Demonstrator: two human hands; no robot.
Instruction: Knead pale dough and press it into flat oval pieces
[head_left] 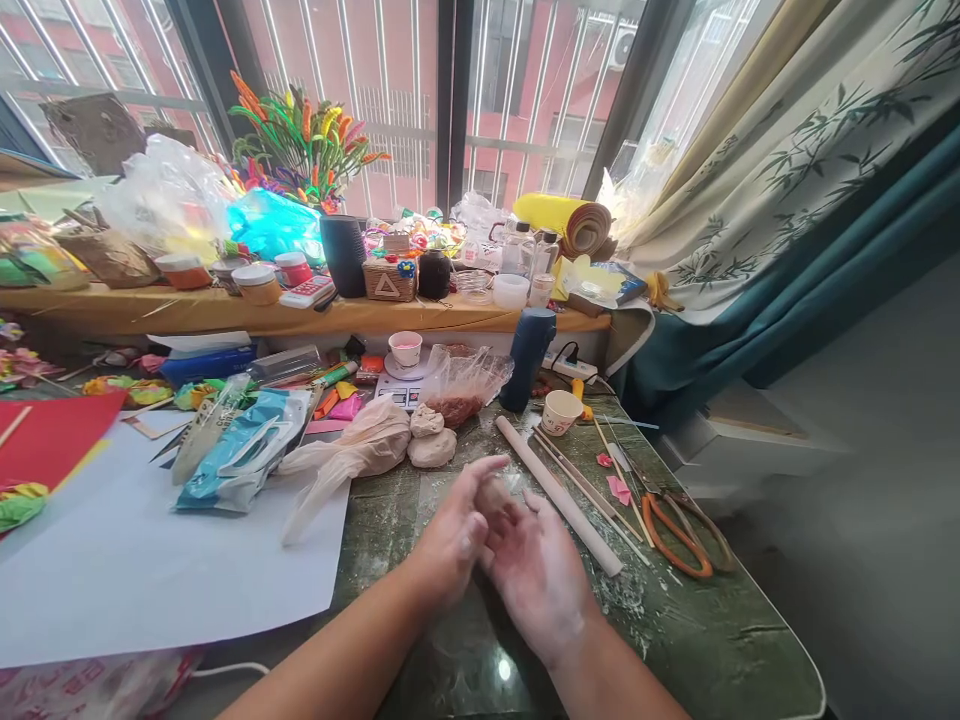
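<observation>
My left hand (454,535) and my right hand (544,575) meet over the front of the dark green table, blurred at the fingers. The right palm faces up, pale with powder, its fingers loosely curved. My left hand is turned sideways with its fingers stretched forward, and its fingertips touch or overlap the right ones. Whether a small beige piece lies between them I cannot make out. Just beyond are two stacked lumps of beige clay (433,447) beside a crumpled plastic bag (360,445). A pale rolling pin (559,495) lies to the right of the hands.
Orange-handled scissors (679,535), thin sticks (589,480) and a paper cup (561,411) are on the right. A dark blue cylinder (527,360) stands behind. White paper (285,570) and a blue-white packet (244,450) cover the left. A cluttered sill (420,316) runs behind.
</observation>
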